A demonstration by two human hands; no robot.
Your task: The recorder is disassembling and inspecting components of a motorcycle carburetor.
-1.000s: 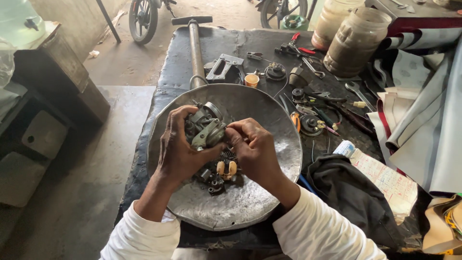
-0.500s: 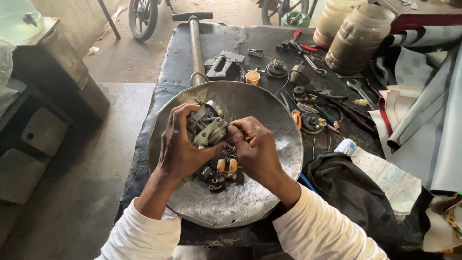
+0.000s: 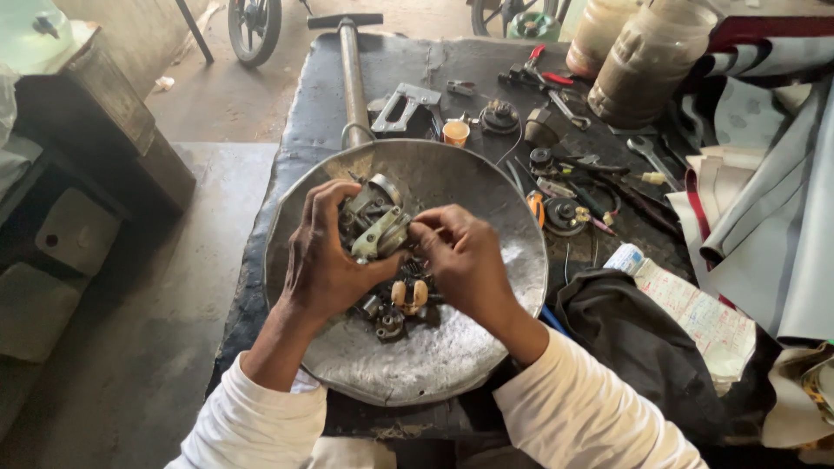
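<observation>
Fingers of the left hand [image 3: 326,256] are wrapping around a greasy carburetor [image 3: 373,221], gripping it above a dented round metal pan [image 3: 486,187]. Just beside it, the right hand [image 3: 465,260] is pinching the carburetor's near edge with its fingertips closed. Small loose parts [image 3: 395,308], including a tan float, are lying in the pan under both hands. Behind the pan, one air pump [image 3: 352,74] is lying on the black workbench [image 3: 304,130]. Farther right, one orange cup [image 3: 455,132], scattered tools [image 3: 573,169], two murky plastic jars [image 3: 647,56] and one printed paper [image 3: 695,308] are crowding the bench.
</observation>
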